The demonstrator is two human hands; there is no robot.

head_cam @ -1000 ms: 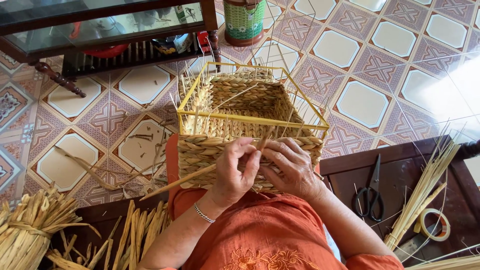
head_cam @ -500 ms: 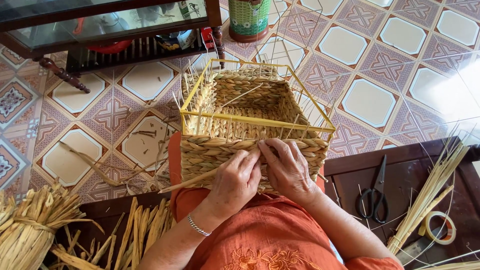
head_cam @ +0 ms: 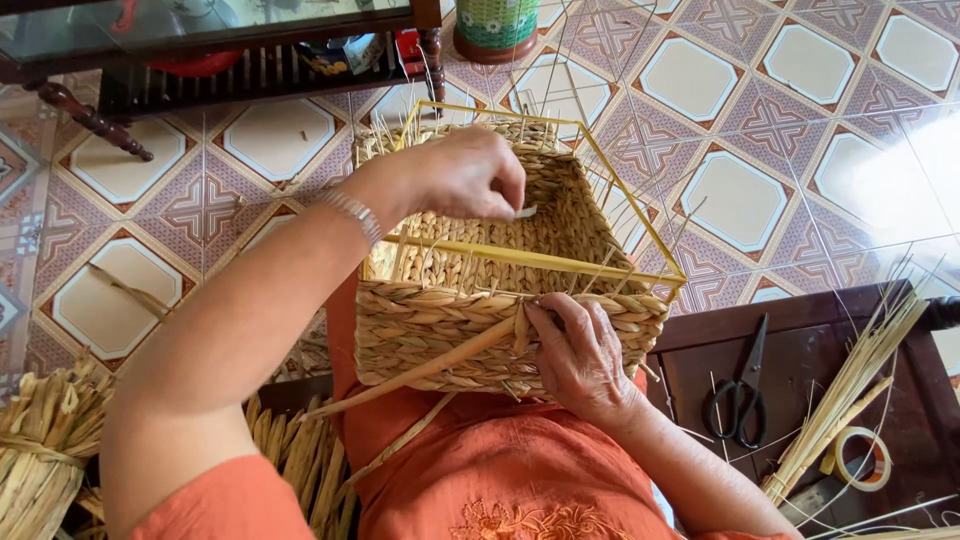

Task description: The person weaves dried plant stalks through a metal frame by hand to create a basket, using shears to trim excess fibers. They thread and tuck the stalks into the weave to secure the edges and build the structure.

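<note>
A half-woven straw basket (head_cam: 440, 320) on a yellow wire frame (head_cam: 640, 215) rests on my lap, against my orange clothing. My right hand (head_cam: 578, 350) presses on the near wall of the basket, fingers holding a thick woven strand (head_cam: 420, 368) that runs down to the left. My left hand (head_cam: 462, 175), with a bracelet at the wrist, reaches over the rim into the basket, its fingertips pinched on a thin pale strand inside.
Black scissors (head_cam: 740, 390), a roll of tape (head_cam: 856, 458) and a bundle of thin reeds (head_cam: 850, 385) lie on the dark wooden stool at right. Straw bundles (head_cam: 40, 440) lie at left. A glass-topped table (head_cam: 200, 40) and a green woven pot (head_cam: 497, 25) stand beyond on the tiled floor.
My left hand has left the near wall and risen over the rim into the basket. My right hand stays pressed on the front weave. The view has come closer.
</note>
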